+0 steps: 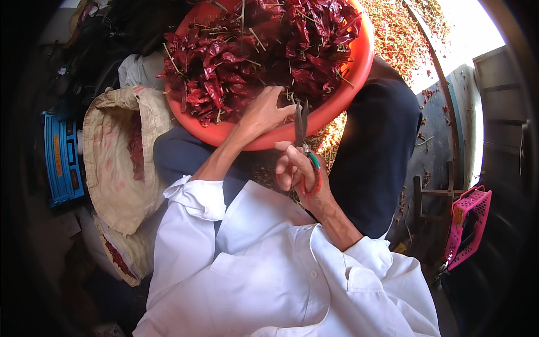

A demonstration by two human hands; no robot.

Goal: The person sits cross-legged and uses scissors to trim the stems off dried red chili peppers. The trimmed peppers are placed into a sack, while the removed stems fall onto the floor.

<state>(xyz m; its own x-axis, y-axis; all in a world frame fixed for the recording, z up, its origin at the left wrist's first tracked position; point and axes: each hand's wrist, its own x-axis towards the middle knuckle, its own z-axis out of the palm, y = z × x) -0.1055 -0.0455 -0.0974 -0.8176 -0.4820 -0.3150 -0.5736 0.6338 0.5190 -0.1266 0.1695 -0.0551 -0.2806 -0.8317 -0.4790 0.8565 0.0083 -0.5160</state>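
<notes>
A round red plastic basin (364, 63), heaped with dried red chili peppers (219, 76), rests at my knees. My left hand (265, 111) reaches over its near rim into the peppers, thumb and forefinger apart around pale stems; whether a pepper lies between the fingers I cannot tell. My right hand (301, 172) holds a pair of scissors (302, 122) with green and red wrapped handles. Their blades point away from me, slightly parted, over the basin's near rim and just right of my left thumb.
An open cloth sack (113, 168) with red peppers inside stands at left, beside a blue crate (63, 160). Cut stems and bits (396, 38) cover the floor at upper right. A pink plastic basket (469, 227) sits far right, near a wooden frame (438, 192).
</notes>
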